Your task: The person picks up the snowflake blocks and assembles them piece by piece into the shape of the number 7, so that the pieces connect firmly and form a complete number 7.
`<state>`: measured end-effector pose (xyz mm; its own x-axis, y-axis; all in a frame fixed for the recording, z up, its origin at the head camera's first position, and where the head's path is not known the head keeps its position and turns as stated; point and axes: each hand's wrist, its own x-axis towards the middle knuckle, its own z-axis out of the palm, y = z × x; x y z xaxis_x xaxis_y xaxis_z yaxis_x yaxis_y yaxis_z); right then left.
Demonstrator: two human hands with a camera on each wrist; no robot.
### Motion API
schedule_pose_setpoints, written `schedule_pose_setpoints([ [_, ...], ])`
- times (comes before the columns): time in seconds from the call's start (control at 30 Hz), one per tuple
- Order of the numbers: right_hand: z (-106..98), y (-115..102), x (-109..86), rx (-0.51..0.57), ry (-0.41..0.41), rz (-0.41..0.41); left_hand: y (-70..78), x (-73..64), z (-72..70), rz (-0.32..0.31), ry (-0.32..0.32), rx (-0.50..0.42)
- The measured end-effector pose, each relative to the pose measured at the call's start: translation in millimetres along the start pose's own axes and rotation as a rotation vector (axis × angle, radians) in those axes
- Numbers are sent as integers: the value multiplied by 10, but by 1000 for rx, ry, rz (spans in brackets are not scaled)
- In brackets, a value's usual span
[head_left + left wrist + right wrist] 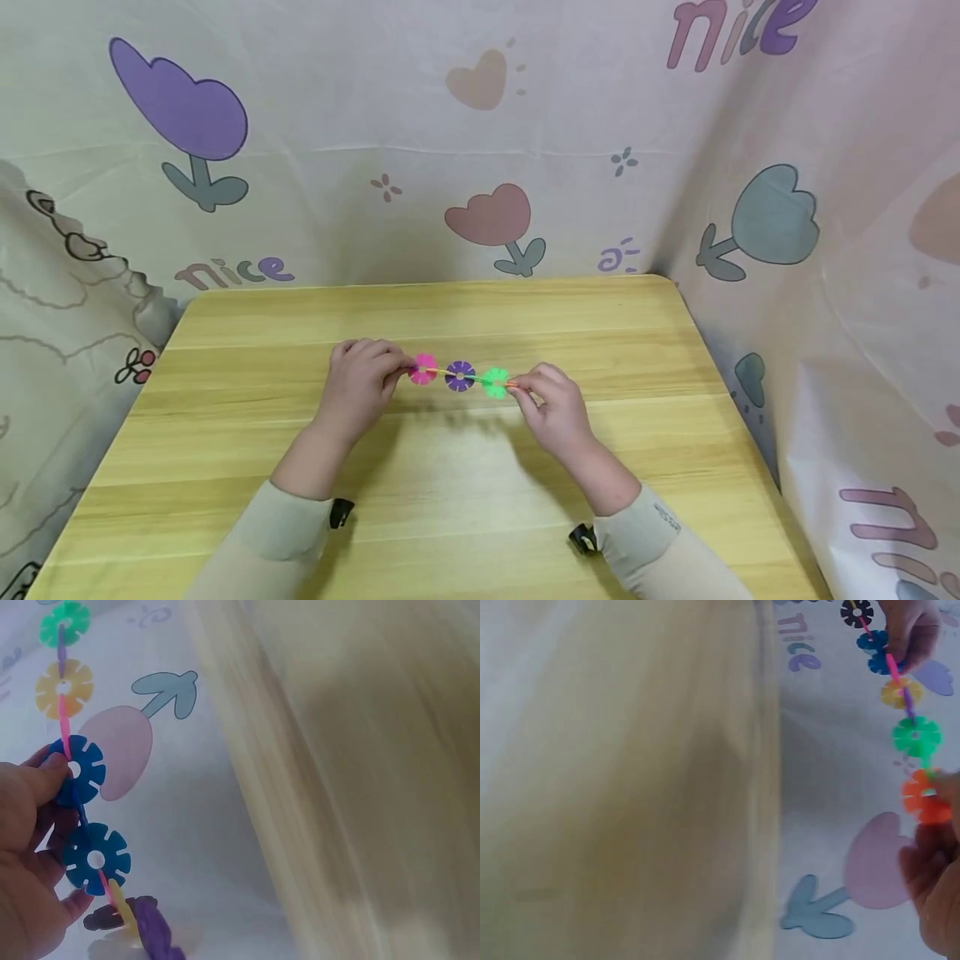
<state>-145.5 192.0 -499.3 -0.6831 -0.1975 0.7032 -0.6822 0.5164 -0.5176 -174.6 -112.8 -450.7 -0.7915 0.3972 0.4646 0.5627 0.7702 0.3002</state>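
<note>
A chain of notched plastic discs stretches between my two hands above the table. In the head view it shows a pink disc (423,369), a purple disc (460,377) and a green disc (495,382), joined by edge-on discs. My left hand (363,375) pinches the chain by the pink disc; in the left wrist view thumb and fingers grip a blue disc (91,771), with a second blue disc (112,851) below it. At the opposite end my right hand (555,408) pinches beside the green disc, and the right wrist view shows it holding an orange disc (916,796).
Beneath the hands lies a wood-grain table (465,517). A printed cloth (337,100) hangs behind it and along both sides. Dark clips (341,512) show at the sleeve cuffs.
</note>
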Motion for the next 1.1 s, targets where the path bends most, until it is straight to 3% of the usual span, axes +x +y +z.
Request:
schedule_pose_setpoints([
  [0.17,-30,-117,105,-248,-101,-50,55,59,40,26,-36,28],
  [0.3,-23,-209,161,-359,-196,-128,128,107,92,65,-46,18],
  [0.47,8,-230,106,-354,-233,-140,172,111,176,92,-26,2],
  [0.7,63,-160,-74,-235,-68,-192,67,52,179,45,133,-1],
  [0.83,74,-148,-115,-197,-20,-209,-16,40,155,31,202,-8],
  [0.97,72,-194,-117,-212,-52,-174,-75,51,127,62,203,10],
  [1.1,76,-293,-51,-259,-130,-144,-71,91,62,99,146,24],
])
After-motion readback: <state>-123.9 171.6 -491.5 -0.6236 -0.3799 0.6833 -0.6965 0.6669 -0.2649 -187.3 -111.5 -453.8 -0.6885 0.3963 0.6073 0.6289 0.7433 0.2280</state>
